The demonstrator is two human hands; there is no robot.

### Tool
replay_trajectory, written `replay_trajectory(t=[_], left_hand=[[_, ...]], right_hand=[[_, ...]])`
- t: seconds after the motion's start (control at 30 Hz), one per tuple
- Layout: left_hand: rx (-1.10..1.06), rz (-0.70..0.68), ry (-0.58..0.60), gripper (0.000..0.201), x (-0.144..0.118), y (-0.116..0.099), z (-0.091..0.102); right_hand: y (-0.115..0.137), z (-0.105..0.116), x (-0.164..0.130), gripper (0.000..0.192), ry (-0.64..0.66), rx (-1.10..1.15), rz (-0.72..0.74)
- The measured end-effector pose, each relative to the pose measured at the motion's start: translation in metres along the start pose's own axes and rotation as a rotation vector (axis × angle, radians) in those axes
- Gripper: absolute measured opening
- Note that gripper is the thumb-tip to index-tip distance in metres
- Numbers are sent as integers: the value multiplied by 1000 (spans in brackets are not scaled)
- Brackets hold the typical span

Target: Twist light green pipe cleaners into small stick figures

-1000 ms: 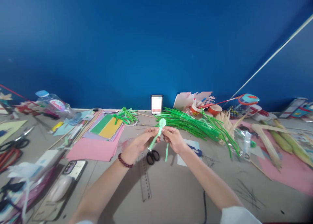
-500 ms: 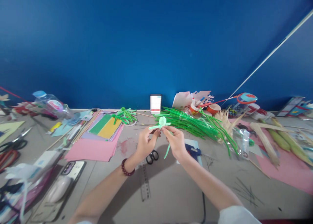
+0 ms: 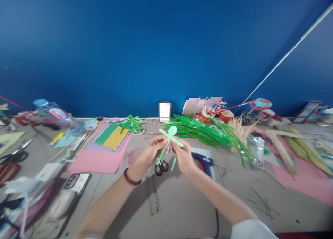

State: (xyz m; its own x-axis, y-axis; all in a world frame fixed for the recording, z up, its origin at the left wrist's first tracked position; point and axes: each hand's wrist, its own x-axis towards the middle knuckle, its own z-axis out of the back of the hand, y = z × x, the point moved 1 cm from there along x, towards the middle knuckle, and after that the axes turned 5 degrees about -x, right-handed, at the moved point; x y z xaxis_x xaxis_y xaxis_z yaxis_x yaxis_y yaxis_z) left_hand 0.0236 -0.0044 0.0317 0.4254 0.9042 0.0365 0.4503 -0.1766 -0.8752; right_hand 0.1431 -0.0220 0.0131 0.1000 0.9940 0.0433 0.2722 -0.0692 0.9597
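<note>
Both forearms reach forward over the grey table (image 3: pixel 182 211) and meet near its middle, wrists bent slightly inward. The left hand (image 3: pixel 149 152), with a dark red bead bracelet (image 3: pixel 131 178) on its wrist, pinches the pale green pipe-cleaner figure (image 3: pixel 170 139) from the left; its fingers are closed on the twisted middle. The right hand (image 3: pixel 183 155) pinches the same figure from the right, thumb and fingers clamped on it just below the crosspiece. The figure is held above the table between the two hands: one round loop on top, one crosspiece slanting down to the right, and two loose ends hanging below.

Directly under the hands lie one pair of black-handled scissors (image 3: pixel 161 166) and one clear ruler (image 3: pixel 154 192). One blue glue gun (image 3: pixel 204 159) rests just right of the right hand. Behind the hands lies one large bundle of dark green pipe cleaners (image 3: pixel 208 131), too many to count. Left of it sits one small tangle of green pipe cleaners (image 3: pixel 132 123), beside one stack of coloured paper (image 3: pixel 104 150). One plastic bottle (image 3: pixel 53 112) lies on its side at far left. Two orange paper cups (image 3: pixel 221 115) stand near the wall.
</note>
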Motion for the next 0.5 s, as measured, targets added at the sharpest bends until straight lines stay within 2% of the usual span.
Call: replay_trajectory(t=[0.17,0.23,0.37,0.5], left_hand=[[22,109,72,32,0,-4,2],[6,127,66,31,1,-2,3],[-8,98,-5,27,4,6,2],[80,-11,-74,27,6,10,-3]], right_hand=[[8,13,20,27,207,-115,-26],[13,20,27,25,234,-172,-14],[27,38,39,20,267,-355,30],[36,49,43,21,264,-441,34]])
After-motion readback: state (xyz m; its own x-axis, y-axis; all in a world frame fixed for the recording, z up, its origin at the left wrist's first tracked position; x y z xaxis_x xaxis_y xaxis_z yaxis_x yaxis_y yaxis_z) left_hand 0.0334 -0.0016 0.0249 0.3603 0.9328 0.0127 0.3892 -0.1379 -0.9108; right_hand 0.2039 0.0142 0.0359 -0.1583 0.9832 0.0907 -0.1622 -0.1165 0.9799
